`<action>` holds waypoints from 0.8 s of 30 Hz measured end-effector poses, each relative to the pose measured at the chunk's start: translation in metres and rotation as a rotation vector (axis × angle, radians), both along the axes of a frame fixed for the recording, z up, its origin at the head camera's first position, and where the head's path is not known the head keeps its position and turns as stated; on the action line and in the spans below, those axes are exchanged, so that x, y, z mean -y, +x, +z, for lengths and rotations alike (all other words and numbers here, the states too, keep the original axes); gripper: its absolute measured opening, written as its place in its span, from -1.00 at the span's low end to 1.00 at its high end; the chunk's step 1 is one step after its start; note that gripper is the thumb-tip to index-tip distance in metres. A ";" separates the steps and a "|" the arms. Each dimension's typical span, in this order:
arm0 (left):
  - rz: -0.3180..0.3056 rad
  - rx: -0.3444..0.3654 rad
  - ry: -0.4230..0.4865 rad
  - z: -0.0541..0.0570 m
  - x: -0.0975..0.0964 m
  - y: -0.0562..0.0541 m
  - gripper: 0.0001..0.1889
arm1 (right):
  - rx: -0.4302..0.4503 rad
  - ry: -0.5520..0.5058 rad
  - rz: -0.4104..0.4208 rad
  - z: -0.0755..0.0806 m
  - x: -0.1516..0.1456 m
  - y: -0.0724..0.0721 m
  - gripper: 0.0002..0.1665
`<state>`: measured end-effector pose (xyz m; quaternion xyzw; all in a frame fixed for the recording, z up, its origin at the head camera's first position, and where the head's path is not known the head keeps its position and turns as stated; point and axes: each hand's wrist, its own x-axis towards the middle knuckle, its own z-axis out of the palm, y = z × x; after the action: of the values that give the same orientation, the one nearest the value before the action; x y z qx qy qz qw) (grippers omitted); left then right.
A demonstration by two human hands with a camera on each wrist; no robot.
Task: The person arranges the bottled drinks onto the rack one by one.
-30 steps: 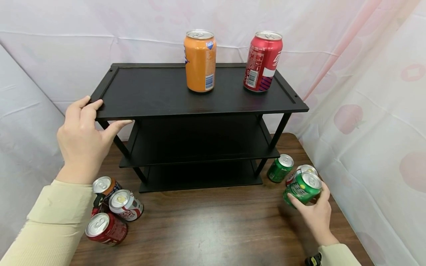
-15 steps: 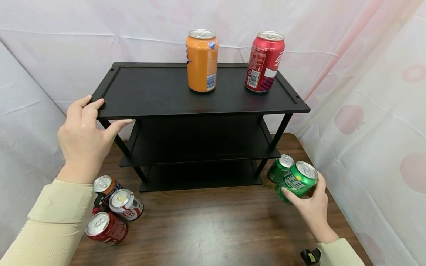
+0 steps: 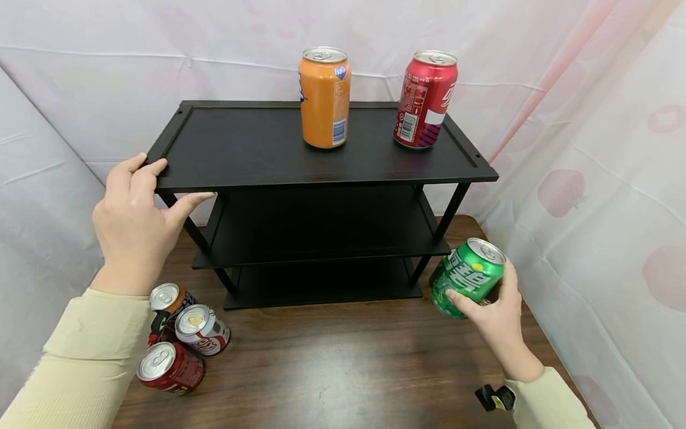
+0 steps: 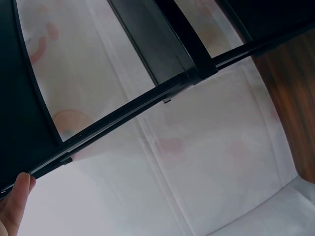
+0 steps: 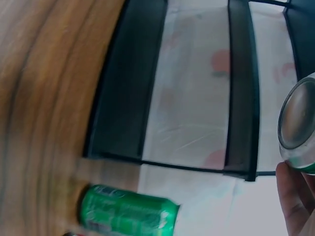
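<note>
My left hand (image 3: 136, 217) holds the front left corner of a black three-tier shelf (image 3: 241, 146), fingers on the top board and thumb at its front edge. In the left wrist view only fingertips (image 4: 20, 196) show at the shelf's edge. On the right, my right hand (image 3: 498, 322) grips a green soda can (image 3: 467, 277), tilted and raised off the table. The right wrist view shows this can's bottom (image 5: 299, 115). Another green can (image 5: 129, 211) stands on the table beside the shelf, mostly hidden behind the held one in the head view.
An orange Fanta can (image 3: 324, 104) and a red can (image 3: 426, 101) stand on the top board. At the lower left, a dark red can (image 3: 174, 369), a silver-white can (image 3: 206, 333) and an orange can (image 3: 177, 301) cluster on the wooden table (image 3: 332, 363). Pale curtains (image 3: 584, 149) enclose the area.
My right hand has lifted the green can up and to the left, toward the shelf's right side. The left hand keeps its hold on the shelf corner.
</note>
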<state>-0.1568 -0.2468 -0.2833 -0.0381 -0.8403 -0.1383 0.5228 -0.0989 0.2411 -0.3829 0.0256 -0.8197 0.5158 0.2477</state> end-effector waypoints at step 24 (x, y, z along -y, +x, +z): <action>0.004 0.016 0.003 0.002 -0.001 0.001 -0.04 | -0.195 -0.363 0.404 0.059 0.044 -0.011 -0.14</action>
<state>-0.1559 -0.2459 -0.2818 -0.0343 -0.8443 -0.1388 0.5165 -0.1104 0.1967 -0.3240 0.1933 -0.6646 0.6880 0.2180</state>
